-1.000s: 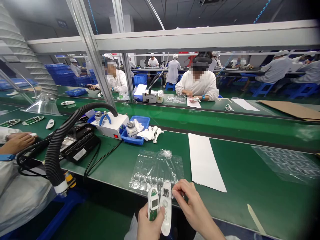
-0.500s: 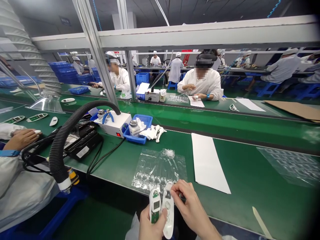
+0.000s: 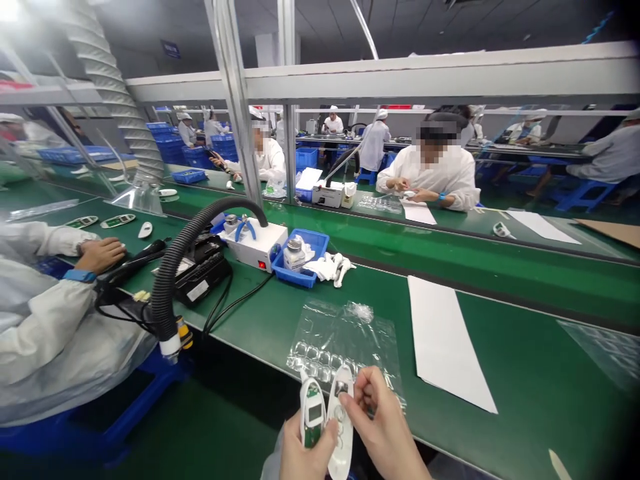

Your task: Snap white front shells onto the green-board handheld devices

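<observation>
My left hand (image 3: 304, 457) grips two white device halves side by side at the bottom centre. One is a half with a green circuit board and small screen (image 3: 312, 415); the other is a white cover shell (image 3: 341, 430). My right hand (image 3: 384, 425) pinches the upper part of the cover shell with thumb and fingers. Just beyond my hands a clear plastic blister sheet (image 3: 340, 337) lies on the green bench (image 3: 525, 373).
A white paper sheet (image 3: 445, 343) lies to the right. A blue bin (image 3: 303, 257), a white box unit (image 3: 257, 243), a black hose (image 3: 180, 267) and a black device (image 3: 203, 277) stand to the left. A co-worker's sleeve (image 3: 45, 313) fills the left side. More people sit across the belt.
The camera view has swung left, so the bench items sit further right in frame. My hands stay on the two device halves, with the right fingers shifting slightly on the cover shell.
</observation>
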Motion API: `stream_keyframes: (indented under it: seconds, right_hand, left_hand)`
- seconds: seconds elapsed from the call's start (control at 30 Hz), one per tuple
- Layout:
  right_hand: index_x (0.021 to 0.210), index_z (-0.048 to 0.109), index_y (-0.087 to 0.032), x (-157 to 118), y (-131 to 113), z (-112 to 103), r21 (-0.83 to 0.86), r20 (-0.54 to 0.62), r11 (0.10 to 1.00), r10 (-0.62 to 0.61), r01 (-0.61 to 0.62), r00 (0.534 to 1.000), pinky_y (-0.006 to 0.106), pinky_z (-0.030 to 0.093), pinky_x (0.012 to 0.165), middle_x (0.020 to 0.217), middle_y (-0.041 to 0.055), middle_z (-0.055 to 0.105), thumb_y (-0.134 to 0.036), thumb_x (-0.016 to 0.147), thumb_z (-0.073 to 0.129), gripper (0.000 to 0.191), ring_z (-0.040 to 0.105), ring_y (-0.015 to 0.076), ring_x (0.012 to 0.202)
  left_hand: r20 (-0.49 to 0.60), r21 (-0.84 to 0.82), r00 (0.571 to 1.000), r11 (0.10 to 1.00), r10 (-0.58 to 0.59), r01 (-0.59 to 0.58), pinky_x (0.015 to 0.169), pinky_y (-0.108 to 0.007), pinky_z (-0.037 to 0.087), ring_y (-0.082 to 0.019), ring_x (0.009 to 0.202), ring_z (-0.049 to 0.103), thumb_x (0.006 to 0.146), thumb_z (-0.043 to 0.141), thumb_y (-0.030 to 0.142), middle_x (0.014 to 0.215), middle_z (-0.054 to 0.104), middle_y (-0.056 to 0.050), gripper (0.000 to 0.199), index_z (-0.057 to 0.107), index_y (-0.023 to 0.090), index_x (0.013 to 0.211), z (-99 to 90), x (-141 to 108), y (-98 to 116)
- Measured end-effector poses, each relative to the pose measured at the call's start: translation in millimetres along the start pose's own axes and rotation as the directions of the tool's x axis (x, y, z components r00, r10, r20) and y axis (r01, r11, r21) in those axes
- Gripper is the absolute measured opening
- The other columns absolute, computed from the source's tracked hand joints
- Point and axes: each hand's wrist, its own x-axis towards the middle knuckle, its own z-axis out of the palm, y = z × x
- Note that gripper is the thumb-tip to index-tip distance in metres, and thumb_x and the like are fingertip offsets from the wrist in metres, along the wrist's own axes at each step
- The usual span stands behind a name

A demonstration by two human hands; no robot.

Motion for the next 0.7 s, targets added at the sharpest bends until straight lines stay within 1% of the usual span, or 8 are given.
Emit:
stream_keyframes:
  seconds: [0.1, 0.2, 0.3, 0.4, 0.47, 0.53, 0.6, 0.7]
  right_hand:
    - [0.093, 0.049, -0.022, -2.7, 1.0, 36.4, 0.296, 0.012, 0.953, 0.069, -0.070, 0.998, 0.028, 0.047, 0.057, 0.064, -0.0020, 0.054, -0.057, 0.078, 0.064, 0.041, 0.053, 0.0158, 0.058]
    - [0.085, 0.058, -0.019, -2.8, 1.3, 78.2, 0.428, 0.199, 0.881, 0.125, -0.201, 0.972, 0.030, 0.049, 0.054, 0.066, 0.0031, 0.062, -0.064, 0.074, 0.065, 0.047, 0.057, 0.0183, 0.059]
    - [0.076, 0.058, -0.017, 12.3, -2.0, 124.3, 0.418, 0.380, 0.857, 0.136, -0.301, 0.915, 0.026, 0.045, 0.046, 0.060, 0.0010, 0.059, -0.064, 0.077, 0.064, 0.047, 0.054, 0.0144, 0.050]
    - [0.076, 0.055, -0.017, 37.2, -10.5, 183.3, 0.416, 0.545, 0.827, 0.107, -0.379, 0.832, 0.019, 0.036, 0.034, 0.057, -0.0017, 0.058, -0.068, 0.073, 0.065, 0.052, 0.048, 0.0089, 0.039]
    - [0.077, 0.053, -0.017, 49.6, -18.0, 227.4, 0.392, 0.647, 0.797, 0.118, -0.461, 0.753, 0.015, 0.022, 0.027, 0.052, -0.0038, 0.056, -0.075, 0.066, 0.063, 0.060, 0.038, 0.0045, 0.031]
    - [0.077, 0.054, -0.016, 54.4, -24.6, 266.5, 0.355, 0.711, 0.780, 0.133, -0.515, 0.691, 0.013, 0.014, 0.025, 0.047, -0.0043, 0.054, -0.082, 0.063, 0.059, 0.067, 0.033, 0.0024, 0.027]
    - [0.076, 0.055, -0.015, 53.6, -28.2, 292.1, 0.333, 0.738, 0.781, 0.133, -0.528, 0.662, 0.013, 0.011, 0.025, 0.044, -0.0035, 0.053, -0.086, 0.062, 0.053, 0.072, 0.034, 0.0033, 0.026]
    - [0.074, 0.055, -0.015, 51.4, -26.4, 298.2, 0.345, 0.724, 0.785, 0.126, -0.515, 0.678, 0.014, 0.012, 0.025, 0.041, -0.0041, 0.052, -0.085, 0.063, 0.054, 0.070, 0.038, 0.0050, 0.026]
  left_hand:
    - [-0.086, -0.043, 0.996, 0.999, -0.024, 0.020, 0.046, -0.023, 0.035, -0.011, 0.050, 0.039, 0.056, 0.076, 0.064, 0.050, 0.047, 0.002, 0.052, 0.056, 0.016, 0.057, -15.0, 4.9, -9.2]
    - [-0.188, -0.110, 0.982, 0.994, -0.034, 0.013, 0.044, -0.021, 0.035, -0.010, 0.048, 0.041, 0.055, 0.075, 0.068, 0.050, 0.048, 0.002, 0.057, 0.058, 0.014, 0.062, -36.2, 13.3, -17.7]
    - [-0.305, -0.282, 0.950, 0.959, -0.065, -0.025, 0.036, -0.017, 0.026, -0.005, 0.038, 0.037, 0.059, 0.070, 0.071, 0.052, 0.050, 0.005, 0.065, 0.061, 0.013, 0.086, -74.9, 25.4, -19.4]
    - [-0.429, -0.497, 0.894, 0.861, -0.129, -0.113, 0.032, -0.016, 0.017, -0.004, 0.031, 0.034, 0.074, 0.051, 0.075, 0.054, 0.053, 0.004, 0.068, 0.057, 0.012, 0.102, -131.0, 37.4, -13.1]
    - [-0.493, -0.545, 0.858, 0.820, -0.146, -0.173, 0.035, -0.016, 0.025, -0.006, 0.036, 0.042, 0.080, 0.049, 0.070, 0.056, 0.055, 0.003, 0.061, 0.058, 0.012, 0.097, -168.8, 44.4, -7.2]
    - [-0.538, -0.558, 0.828, 0.804, -0.160, -0.207, 0.041, -0.017, 0.035, -0.009, 0.045, 0.051, 0.082, 0.051, 0.065, 0.056, 0.056, 0.001, 0.056, 0.059, 0.011, 0.091, -198.1, 50.9, -2.3]
    - [-0.562, -0.572, 0.808, 0.788, -0.177, -0.226, 0.044, -0.019, 0.038, -0.011, 0.048, 0.054, 0.081, 0.053, 0.065, 0.055, 0.057, -0.001, 0.054, 0.060, 0.011, 0.085, -214.2, 57.6, 0.1]
    - [-0.575, -0.576, 0.796, 0.784, -0.188, -0.231, 0.039, -0.018, 0.032, -0.010, 0.042, 0.047, 0.078, 0.053, 0.068, 0.049, 0.054, 0.001, 0.055, 0.059, 0.014, 0.074, -212.7, 67.7, -0.1]
